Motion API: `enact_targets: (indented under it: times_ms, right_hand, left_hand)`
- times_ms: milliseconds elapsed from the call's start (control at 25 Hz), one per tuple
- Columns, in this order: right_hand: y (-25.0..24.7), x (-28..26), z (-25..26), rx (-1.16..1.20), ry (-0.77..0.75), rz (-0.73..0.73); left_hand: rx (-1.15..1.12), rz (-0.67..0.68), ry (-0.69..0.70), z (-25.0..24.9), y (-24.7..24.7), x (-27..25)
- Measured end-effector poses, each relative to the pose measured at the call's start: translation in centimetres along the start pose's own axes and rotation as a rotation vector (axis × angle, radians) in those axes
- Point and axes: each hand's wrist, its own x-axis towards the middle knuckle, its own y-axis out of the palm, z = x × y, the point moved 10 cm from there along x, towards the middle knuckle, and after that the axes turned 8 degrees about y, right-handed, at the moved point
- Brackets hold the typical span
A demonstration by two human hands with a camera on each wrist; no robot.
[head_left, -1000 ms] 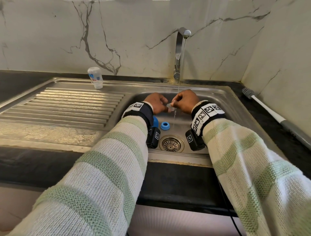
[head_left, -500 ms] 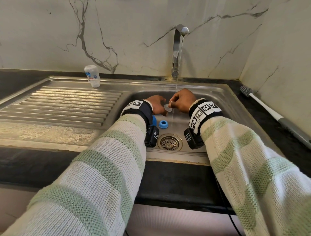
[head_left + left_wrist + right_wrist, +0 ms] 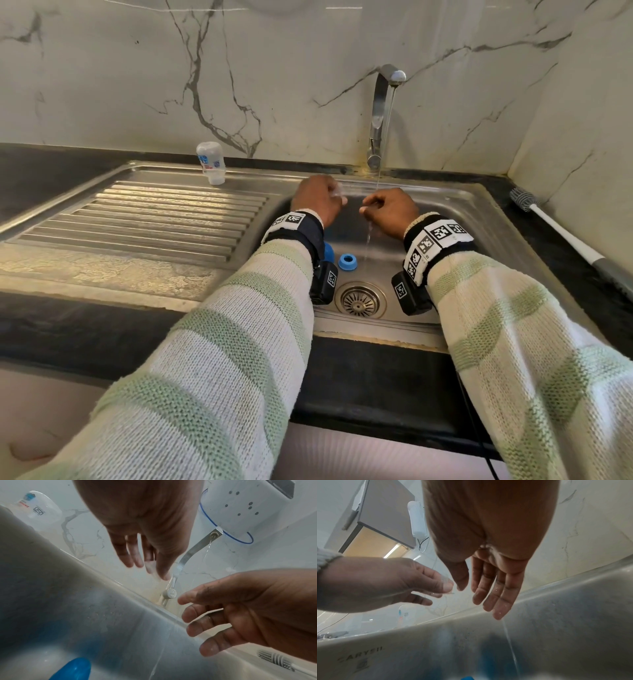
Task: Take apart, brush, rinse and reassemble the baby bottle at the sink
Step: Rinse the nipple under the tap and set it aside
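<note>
Over the sink basin [image 3: 455, 212], my left hand [image 3: 337, 199] pinches the clear silicone nipple [image 3: 338, 192] between thumb and fingertips, left of the water stream. In the right wrist view the nipple [image 3: 444, 580] shows at my left hand's [image 3: 443, 589] fingertips. My right hand [image 3: 368, 209] is under the thin stream, empty, its wet fingers [image 3: 498, 601] straight and dripping. The blue screw ring [image 3: 347, 262] lies on the basin floor. Beside it sits a blue cap [image 3: 329, 251], half hidden by my left wrist. The clear bottle body [image 3: 211, 162] stands upside down on the drainboard's far edge.
The tap [image 3: 382, 113] runs a thin stream into the basin, above the drain strainer [image 3: 360, 299]. A long-handled bottle brush [image 3: 524, 199] lies on the dark counter to the right. The ribbed drainboard [image 3: 144, 219] stretches to the left.
Both hands held the nipple together under the stream. Now my right hand has let go and my left hand has carried the nipple left and slightly up, away from the water.
</note>
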Motion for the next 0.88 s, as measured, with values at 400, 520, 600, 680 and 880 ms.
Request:
enact_targets:
  times_ms: [400, 520, 600, 680, 880]
  right_hand:
    - [2.4, -0.7, 0.9, -0.242, -0.021, 0.144]
    - [3.5, -0.8, 2.4, -0.218, -0.02, 0.163]
    - [4.7, -0.5, 3.6, -0.197, -0.02, 0.167]
    - [6.2, 0.0, 4.9, -0.149, -0.03, 0.18]
    - [12.0, 1.2, 6.7, -0.258, -0.061, 0.309]
  left_hand:
    - [0.094, 0.0, -0.025, 0.5, -1.1, 0.5]
    - [0.167, -0.021, 0.014, -0.6, -5.9, 2.4]
    - [0.268, -0.009, -0.021, 1.1, -9.7, 4.7]
    - [0.322, 0.014, -0.072, 3.5, -13.0, 6.5]
    - [0.49, 0.187, -0.197, 11.3, -15.0, 10.0]
